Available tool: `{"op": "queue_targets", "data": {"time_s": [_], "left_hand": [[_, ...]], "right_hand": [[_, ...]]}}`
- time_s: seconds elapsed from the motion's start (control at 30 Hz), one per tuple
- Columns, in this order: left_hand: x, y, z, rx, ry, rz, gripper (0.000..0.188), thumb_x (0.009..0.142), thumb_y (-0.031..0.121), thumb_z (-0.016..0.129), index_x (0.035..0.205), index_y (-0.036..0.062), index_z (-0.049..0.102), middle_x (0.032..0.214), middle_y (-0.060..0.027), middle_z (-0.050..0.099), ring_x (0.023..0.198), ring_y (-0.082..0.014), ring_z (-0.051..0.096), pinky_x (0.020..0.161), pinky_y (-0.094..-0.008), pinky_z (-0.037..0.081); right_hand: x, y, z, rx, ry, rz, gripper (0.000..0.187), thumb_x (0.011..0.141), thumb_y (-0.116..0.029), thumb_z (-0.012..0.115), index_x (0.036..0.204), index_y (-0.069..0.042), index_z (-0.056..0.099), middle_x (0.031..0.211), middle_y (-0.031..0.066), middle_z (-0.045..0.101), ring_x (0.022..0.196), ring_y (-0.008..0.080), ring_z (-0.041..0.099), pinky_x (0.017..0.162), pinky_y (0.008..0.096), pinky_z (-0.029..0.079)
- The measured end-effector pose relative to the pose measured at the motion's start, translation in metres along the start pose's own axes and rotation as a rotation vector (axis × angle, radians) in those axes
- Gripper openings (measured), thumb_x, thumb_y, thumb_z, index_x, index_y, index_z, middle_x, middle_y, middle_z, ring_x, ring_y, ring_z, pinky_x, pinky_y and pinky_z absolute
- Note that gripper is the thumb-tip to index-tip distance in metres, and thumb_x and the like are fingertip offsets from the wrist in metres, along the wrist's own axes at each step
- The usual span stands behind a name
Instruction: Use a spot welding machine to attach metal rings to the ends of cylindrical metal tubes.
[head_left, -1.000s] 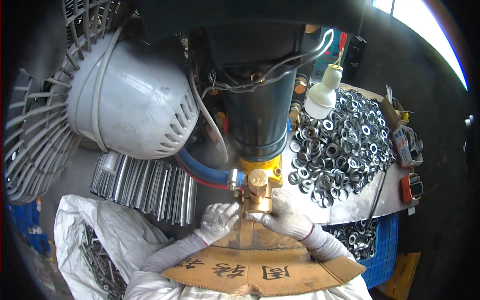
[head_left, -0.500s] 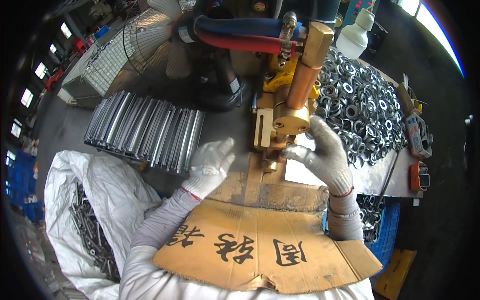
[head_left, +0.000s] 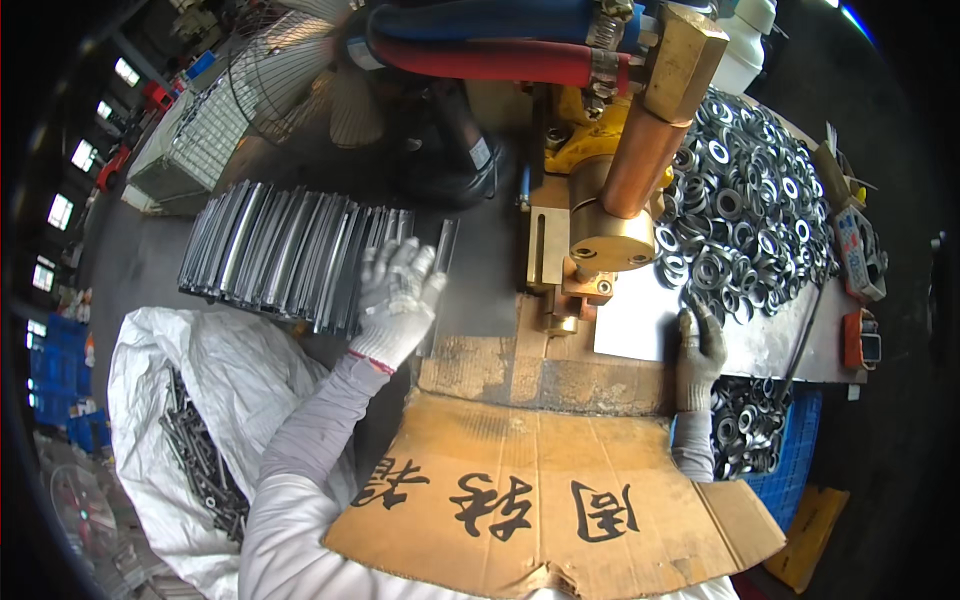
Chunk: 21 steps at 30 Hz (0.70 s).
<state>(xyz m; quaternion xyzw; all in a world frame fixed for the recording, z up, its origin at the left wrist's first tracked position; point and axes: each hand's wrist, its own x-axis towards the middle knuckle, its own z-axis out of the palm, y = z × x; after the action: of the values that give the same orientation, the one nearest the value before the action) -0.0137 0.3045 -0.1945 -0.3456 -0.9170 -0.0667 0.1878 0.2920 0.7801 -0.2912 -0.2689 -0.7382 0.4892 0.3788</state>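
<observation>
My left hand (head_left: pixel 401 303), in a white knit glove, rests over the right end of a row of metal strips (head_left: pixel 270 245). Its fingers are stretched out and slightly apart. One loose metal strip (head_left: pixel 446 250) lies just right of the fingers, set off from the row. My right hand (head_left: pixel 700 345), also gloved, is at the near edge of a heap of metal rings (head_left: pixel 740 200), its fingers partly bent and slightly apart; no ring shows in it. Between the hands stands a press-like machine with a copper rod (head_left: pixel 640 170) and a brass head (head_left: pixel 612 235).
Blue and red hoses (head_left: pixel 480 62) run across the machine's top. A fan (head_left: pixel 300 75) stands at the back left. Cardboard (head_left: pixel 560 480) lies over my lap. A white sack (head_left: pixel 220 370) holds metal parts at left. A blue crate (head_left: pixel 790 450) with rings sits below right.
My left hand has moved left and up onto the strips, and one strip now lies apart. My right hand has left the machine head and come down right to the rings' edge. The view has shifted.
</observation>
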Motion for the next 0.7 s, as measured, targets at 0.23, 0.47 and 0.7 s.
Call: {"op": "queue_targets", "data": {"time_s": [0.23,0.47,0.7], "left_hand": [[0.004,-0.027,0.015,0.094,-0.176,-0.093,0.059,0.126,0.048,0.071,0.168,0.0089,0.083,0.181,-0.0182,0.075,0.182,-0.0467,0.051,0.157,-0.0729,0.023],[0.000,-0.039,0.008,0.132,-0.069,-0.123,0.060,0.126,0.053,0.076,0.169,0.0130,0.083,0.173,-0.0202,0.082,0.181,-0.0486,0.055,0.158,-0.0699,0.024],[-0.004,-0.009,0.009,0.009,-0.130,-0.107,0.061,0.130,0.053,0.066,0.175,0.0147,0.081,0.178,-0.0170,0.079,0.180,-0.0462,0.057,0.158,-0.0702,0.022]], "right_hand": [[0.010,0.009,0.007,-0.139,0.009,-0.094,0.037,0.121,-0.004,0.091,0.157,0.001,0.089,0.152,0.0131,0.092,0.141,0.0201,0.084,0.125,0.0387,0.066],[0.013,0.003,0.012,-0.150,0.044,-0.117,0.038,0.117,-0.007,0.097,0.153,0.000,0.091,0.143,0.0106,0.094,0.132,0.0185,0.087,0.118,0.0361,0.068],[0.009,0.015,0.009,-0.160,0.029,-0.117,0.036,0.117,-0.015,0.096,0.152,-0.004,0.093,0.144,0.0144,0.096,0.134,0.0236,0.090,0.120,0.0399,0.067]]}}
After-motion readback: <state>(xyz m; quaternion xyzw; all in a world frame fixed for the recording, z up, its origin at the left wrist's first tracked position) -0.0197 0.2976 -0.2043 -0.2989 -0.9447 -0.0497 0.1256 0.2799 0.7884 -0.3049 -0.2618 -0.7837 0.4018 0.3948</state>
